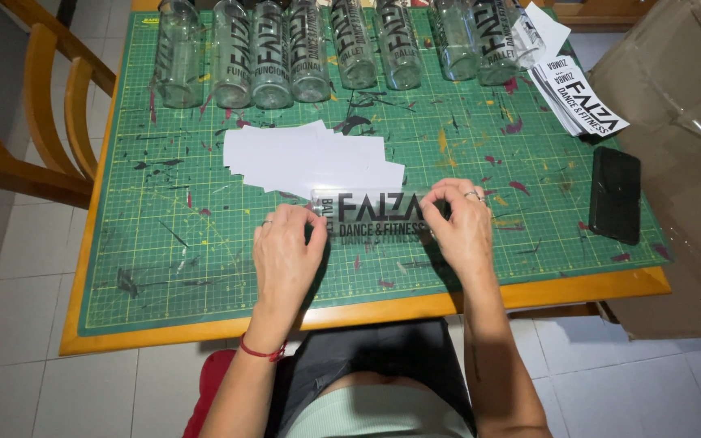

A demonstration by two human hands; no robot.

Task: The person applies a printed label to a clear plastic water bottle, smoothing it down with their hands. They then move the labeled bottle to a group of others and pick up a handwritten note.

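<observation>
A clear bottle (379, 215) with black lettering lies on its side on the green cutting mat (204, 268), near the table's front edge. My left hand (287, 247) grips its left end, by the neck. My right hand (462, 225) holds the right end, with the fingertips pinched at the top edge of the lettering. A ring shows on each hand, and a red cord circles my left wrist.
Several white backing papers (310, 158) lie just beyond the bottle. A row of lettered clear bottles (310, 53) stands along the mat's far edge. A stack of black-lettered decals (582, 101) sits far right, a black phone (615, 195) near it, a cardboard box (683, 122) beyond. A wooden chair (34, 113) stands left.
</observation>
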